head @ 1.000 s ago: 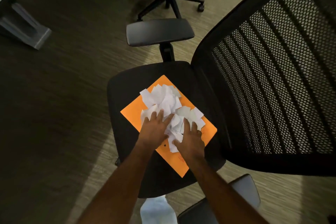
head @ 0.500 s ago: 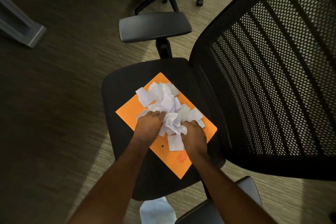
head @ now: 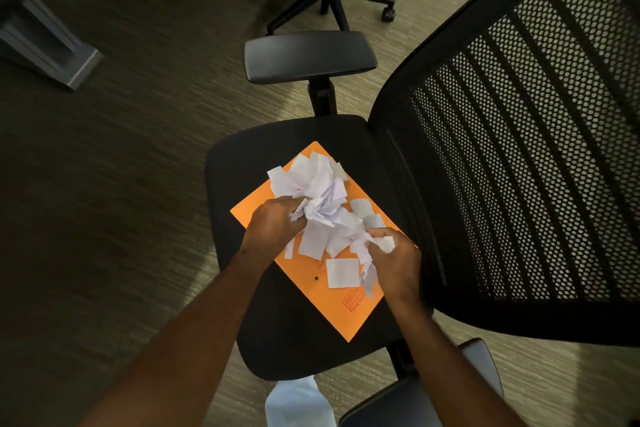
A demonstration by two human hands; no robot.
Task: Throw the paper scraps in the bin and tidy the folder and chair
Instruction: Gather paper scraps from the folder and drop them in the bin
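Left hand and right hand each closed on crumpled paper scraps over orange folder. Risk: loose scraps spilling off chair seat when lifted.

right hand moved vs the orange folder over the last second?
Yes. The right hand has slid toward the folder's backrest-side edge and curled shut on paper scraps; earlier it lay flat on the pile.
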